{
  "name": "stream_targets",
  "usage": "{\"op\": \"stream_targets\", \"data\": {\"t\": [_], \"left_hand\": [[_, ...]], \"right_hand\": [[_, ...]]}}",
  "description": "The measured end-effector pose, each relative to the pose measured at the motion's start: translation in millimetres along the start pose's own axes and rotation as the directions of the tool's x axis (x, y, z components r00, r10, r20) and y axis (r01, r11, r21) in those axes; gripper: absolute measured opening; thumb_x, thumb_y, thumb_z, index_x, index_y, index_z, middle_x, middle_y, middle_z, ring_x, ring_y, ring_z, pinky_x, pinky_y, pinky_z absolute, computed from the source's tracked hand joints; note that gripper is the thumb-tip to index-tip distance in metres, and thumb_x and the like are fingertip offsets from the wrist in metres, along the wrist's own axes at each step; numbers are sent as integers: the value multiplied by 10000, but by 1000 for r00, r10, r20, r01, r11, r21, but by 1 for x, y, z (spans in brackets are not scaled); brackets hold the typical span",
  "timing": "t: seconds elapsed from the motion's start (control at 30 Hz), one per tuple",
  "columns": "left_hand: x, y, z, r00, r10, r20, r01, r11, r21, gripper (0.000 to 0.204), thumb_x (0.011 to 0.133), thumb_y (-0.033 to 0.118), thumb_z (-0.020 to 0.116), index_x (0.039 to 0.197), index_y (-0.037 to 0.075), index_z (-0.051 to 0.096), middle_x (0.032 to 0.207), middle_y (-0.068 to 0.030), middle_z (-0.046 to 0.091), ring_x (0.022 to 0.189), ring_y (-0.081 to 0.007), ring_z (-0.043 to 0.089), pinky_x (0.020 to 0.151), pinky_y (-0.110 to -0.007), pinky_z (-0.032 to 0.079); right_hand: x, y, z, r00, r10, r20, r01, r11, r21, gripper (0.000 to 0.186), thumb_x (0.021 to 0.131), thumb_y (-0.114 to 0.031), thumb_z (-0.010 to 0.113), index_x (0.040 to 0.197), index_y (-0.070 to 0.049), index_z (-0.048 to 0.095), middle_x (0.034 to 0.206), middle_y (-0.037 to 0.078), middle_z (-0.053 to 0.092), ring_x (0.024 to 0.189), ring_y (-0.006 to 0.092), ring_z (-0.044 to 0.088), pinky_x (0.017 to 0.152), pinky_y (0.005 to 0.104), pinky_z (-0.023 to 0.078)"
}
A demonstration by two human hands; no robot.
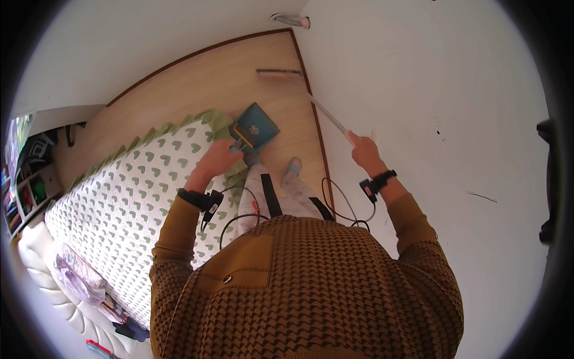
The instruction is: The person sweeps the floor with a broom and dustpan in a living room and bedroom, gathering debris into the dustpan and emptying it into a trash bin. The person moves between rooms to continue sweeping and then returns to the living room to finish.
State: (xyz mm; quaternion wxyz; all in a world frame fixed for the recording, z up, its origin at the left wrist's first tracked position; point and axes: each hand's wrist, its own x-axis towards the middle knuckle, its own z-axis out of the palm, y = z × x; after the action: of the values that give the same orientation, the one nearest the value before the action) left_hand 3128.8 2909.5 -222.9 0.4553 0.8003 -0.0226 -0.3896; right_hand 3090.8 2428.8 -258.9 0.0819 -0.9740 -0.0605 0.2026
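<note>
My right hand (366,152) is closed round the upper end of a broom handle, which slants forward and left along the white wall. Far ahead, the broom (278,73) has its wide head on the wooden floor, near where the right wall's dark skirting runs. With fingers wrapped, my left hand (219,159) grips the handle of a teal dustpan (258,122). The dustpan hangs or rests ahead of my feet, beside the bed's corner; whether it touches the floor I cannot tell. Some debris or a printed mark shows inside it, too small to name.
To my left stands a bed (161,173) with a heart-patterned cover and green ruffle. Folded cloths (81,278) lie by its white headboard (51,281). Shelves (39,191) stand at far left. A pipe (290,21) sticks out near the far corner. Cables hang from my wrists.
</note>
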Motion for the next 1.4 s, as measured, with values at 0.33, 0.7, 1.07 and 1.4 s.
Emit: {"op": "stream_targets", "data": {"t": [0.33, 0.7, 1.07, 1.4], "left_hand": [[-5, -7, 6, 999, -46, -8, 46, 999, 11, 342, 794, 281, 630, 916, -38, 637, 782, -281, 617, 736, -439, 616, 671, -464, 480], [4, -4, -1, 998, -2, 67, -6, 993, 117, 419, 812, 332, 629, 960, -58, 661, 923, -308, 645, 922, -468, 618, 793, -497, 492], [19, -17, 31, 906, 409, -112, -367, 888, 277, 360, 794, 272, 622, 888, -75, 602, 695, -237, 596, 642, -369, 583, 614, -443, 466], [4, -27, 22, 993, 114, 18, -116, 978, 174, 444, 771, 358, 643, 891, -69, 668, 943, -306, 649, 941, -477, 609, 827, -508, 497]], "right_hand": [[7, -1, 32, 989, -3, 149, 34, 977, -210, 424, 912, -63, 507, 1333, -110, 527, 851, 189, 674, 781, 387, 663, 693, 503, 538], [-135, 42, 4, 993, 101, 60, -112, 968, 227, 489, 798, -11, 523, 1274, -54, 626, 1040, 246, 683, 964, 450, 636, 851, 496, 529], [-89, -40, 57, 959, 7, 283, -46, 990, 130, 407, 796, -87, 585, 1198, -37, 626, 956, 248, 684, 860, 410, 663, 766, 474, 536], [-123, -13, -68, 963, 133, 235, -210, 916, 343, 536, 754, -102, 639, 1282, -12, 621, 990, 218, 715, 865, 347, 691, 769, 406, 535]]}}
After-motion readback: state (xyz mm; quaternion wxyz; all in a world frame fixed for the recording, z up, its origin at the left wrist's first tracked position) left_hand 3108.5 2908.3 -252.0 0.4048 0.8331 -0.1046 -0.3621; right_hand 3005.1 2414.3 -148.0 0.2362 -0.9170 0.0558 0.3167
